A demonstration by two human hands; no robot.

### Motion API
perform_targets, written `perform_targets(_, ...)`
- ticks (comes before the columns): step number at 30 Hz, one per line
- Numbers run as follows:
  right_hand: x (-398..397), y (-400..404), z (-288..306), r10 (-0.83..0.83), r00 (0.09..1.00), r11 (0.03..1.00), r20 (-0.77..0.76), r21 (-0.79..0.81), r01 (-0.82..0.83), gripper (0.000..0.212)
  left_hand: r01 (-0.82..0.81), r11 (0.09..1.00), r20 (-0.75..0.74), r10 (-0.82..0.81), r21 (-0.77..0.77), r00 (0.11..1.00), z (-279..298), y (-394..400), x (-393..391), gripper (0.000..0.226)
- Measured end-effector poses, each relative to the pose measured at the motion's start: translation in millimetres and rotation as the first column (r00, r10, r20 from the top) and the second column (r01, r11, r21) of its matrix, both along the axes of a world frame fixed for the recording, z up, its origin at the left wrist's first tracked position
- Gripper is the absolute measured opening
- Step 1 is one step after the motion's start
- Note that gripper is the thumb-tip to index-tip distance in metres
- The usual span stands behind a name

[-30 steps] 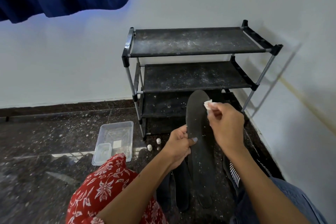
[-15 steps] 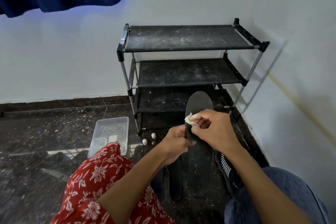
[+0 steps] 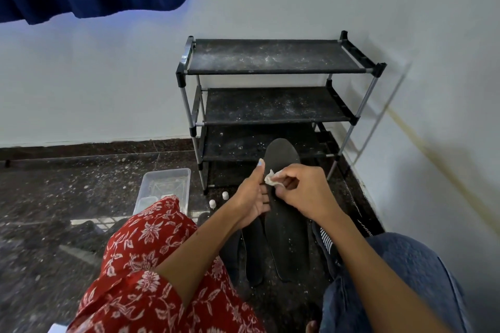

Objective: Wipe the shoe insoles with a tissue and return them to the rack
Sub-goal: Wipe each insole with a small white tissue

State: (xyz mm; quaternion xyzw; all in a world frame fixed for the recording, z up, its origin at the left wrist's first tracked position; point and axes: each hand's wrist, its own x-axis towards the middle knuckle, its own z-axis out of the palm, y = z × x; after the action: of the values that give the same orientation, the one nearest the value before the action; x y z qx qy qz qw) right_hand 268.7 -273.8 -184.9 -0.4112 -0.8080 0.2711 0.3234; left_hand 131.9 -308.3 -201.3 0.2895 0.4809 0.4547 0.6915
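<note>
A long black insole (image 3: 286, 227) stands lengthwise in front of me, toe end pointing at the rack. My left hand (image 3: 250, 199) grips its left edge, thumb raised. My right hand (image 3: 300, 192) pinches a small crumpled white tissue (image 3: 272, 179) against the insole's upper part, close to the left thumb. A second black insole (image 3: 254, 251) lies on the floor under the held one. The black three-shelf shoe rack (image 3: 270, 69) stands against the wall straight ahead, its shelves dusty and bare.
A clear plastic tub (image 3: 165, 188) sits on the dark speckled floor left of the rack. Two small white caps (image 3: 219, 199) lie near the rack's front leg. A striped shoe (image 3: 326, 242) lies by my right knee. A white wall closes in on the right.
My right hand has drawn the tissue down the insole from near the toe toward the middle and left edge. My left thumb has lifted off the insole.
</note>
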Motion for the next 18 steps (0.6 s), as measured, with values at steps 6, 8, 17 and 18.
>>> perform_targets(6,1.1,0.5,1.9,-0.014,1.000,0.999,-0.002,-0.041,0.014,0.025,0.010,1.000,0.038,-0.010,-0.001,0.999,0.0,0.9,-1.6,0.059)
perform_targets(8,0.2,-1.6,1.9,-0.011,1.000,0.999,-0.006,-0.031,0.011,0.024,0.005,1.000,0.034,-0.005,0.006,0.999,-0.9,1.4,-1.4,0.053)
perform_targets(17,-3.3,-2.3,-2.3,-0.113,0.993,0.993,0.043,0.030,0.112,0.020,-0.074,0.992,-0.047,0.079,0.104,0.996,-4.5,10.8,-13.3,0.032)
perform_targets(18,-3.6,-2.1,-2.1,-0.159,0.987,0.985,0.017,0.072,0.157,0.020,-0.070,0.992,-0.054,0.076,0.106,0.996,-4.9,11.2,-12.9,0.031)
